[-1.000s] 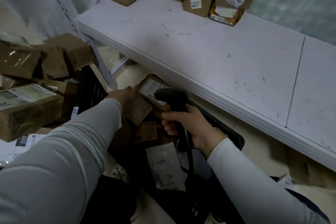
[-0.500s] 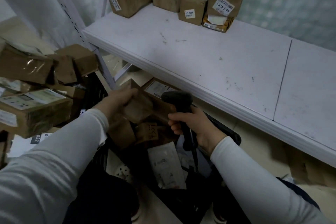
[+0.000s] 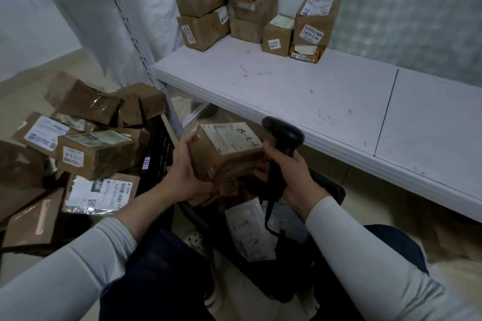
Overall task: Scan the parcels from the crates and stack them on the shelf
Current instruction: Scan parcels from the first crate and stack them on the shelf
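Left hand [image 3: 186, 172] gripped the left side of a brown parcel [image 3: 224, 148], held label-up above the black crate [image 3: 337, 191]. Right hand [image 3: 289, 174] was curled round the handle of a black scanner [image 3: 284, 138], just beside the parcel's right edge. Other parcels [image 3: 234, 8] stood stacked at the shelf's [image 3: 313, 91] back left corner.
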Motion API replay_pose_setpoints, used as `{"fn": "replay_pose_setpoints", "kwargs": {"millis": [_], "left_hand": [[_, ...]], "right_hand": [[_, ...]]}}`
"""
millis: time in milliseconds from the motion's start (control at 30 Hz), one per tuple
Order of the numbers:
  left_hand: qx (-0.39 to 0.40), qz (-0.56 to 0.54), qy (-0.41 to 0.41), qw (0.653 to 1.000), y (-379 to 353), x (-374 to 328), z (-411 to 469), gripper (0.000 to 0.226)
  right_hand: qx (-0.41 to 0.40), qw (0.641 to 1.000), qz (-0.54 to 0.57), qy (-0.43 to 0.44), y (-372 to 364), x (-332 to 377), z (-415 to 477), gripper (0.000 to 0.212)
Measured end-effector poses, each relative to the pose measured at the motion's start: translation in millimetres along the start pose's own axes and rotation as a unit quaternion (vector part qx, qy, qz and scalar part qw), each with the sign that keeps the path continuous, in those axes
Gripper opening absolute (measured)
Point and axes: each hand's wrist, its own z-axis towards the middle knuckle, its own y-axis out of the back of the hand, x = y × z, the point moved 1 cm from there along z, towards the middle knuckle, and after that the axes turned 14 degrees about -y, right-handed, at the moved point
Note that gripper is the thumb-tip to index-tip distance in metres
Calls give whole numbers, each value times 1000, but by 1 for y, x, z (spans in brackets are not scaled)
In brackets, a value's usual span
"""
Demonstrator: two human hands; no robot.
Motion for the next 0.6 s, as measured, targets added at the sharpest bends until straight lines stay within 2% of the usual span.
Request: {"fn": "replay_pose_setpoints", "kwargs": {"millis": [100, 167, 233, 300, 333, 500, 600], "left_hand": [[21, 9, -16, 1000, -5, -11, -4, 105], [36, -107, 33, 993, -8, -23, -6, 97], [26, -257, 111, 960, -9, -37, -7, 65], [21, -296, 170, 940, -10, -45, -7, 31], [24, -295, 183, 938, -10, -44, -6, 25], [3, -327, 209, 921, 1, -45, -6, 21], [-5, -279, 202, 939, 19, -45, 2, 29]], "right_hand": [[-3, 999, -11, 35, -1, -6, -9, 17], [-26, 997, -25, 65, -2, -9, -13, 15], [-40, 995, -45, 84, -2, -8, -16, 16], [-29, 993, -60, 94, -4, -6, -18, 16], [-26, 993, -65, 95, -5, -6, -19, 16], [-6, 993, -88, 80, -4, 5, -24, 18], [-34, 972, -206, 104, 1, 12, -36, 17]]}}
